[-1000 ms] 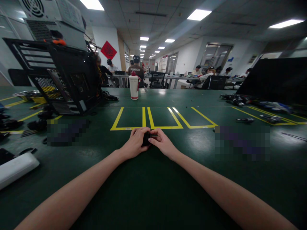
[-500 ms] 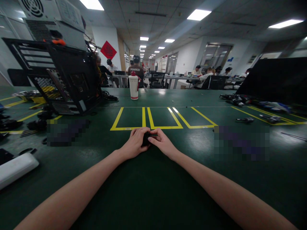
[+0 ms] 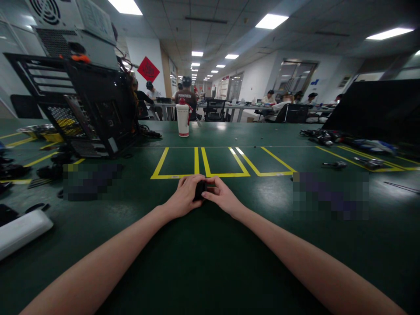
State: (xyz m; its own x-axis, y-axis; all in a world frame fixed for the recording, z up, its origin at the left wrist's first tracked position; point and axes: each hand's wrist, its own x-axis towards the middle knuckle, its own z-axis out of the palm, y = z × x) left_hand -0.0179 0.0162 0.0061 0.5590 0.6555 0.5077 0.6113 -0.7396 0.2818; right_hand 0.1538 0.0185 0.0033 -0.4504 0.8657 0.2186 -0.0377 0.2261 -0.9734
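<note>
A small black object [image 3: 200,191] is held between my two hands on the green table, just in front of the yellow tape frames; its kind is too dark and too covered to make out. My left hand [image 3: 187,194] curls over it from the left, fingers closed around its top and side. From the right, my right hand [image 3: 223,197] pinches its near edge with thumb and fingertips. Most of the object is hidden by my fingers.
Yellow tape frames [image 3: 225,175] mark the green table [image 3: 210,262]. An opened black computer case [image 3: 95,109] stands at left, with a white object [image 3: 24,232] nearer me. A white tumbler [image 3: 183,119] stands at the back; a dark panel [image 3: 377,109] and metal parts [image 3: 334,165] lie right.
Both hands stay in place around the black object. My right thumb has shifted slightly to the left and down along it.
</note>
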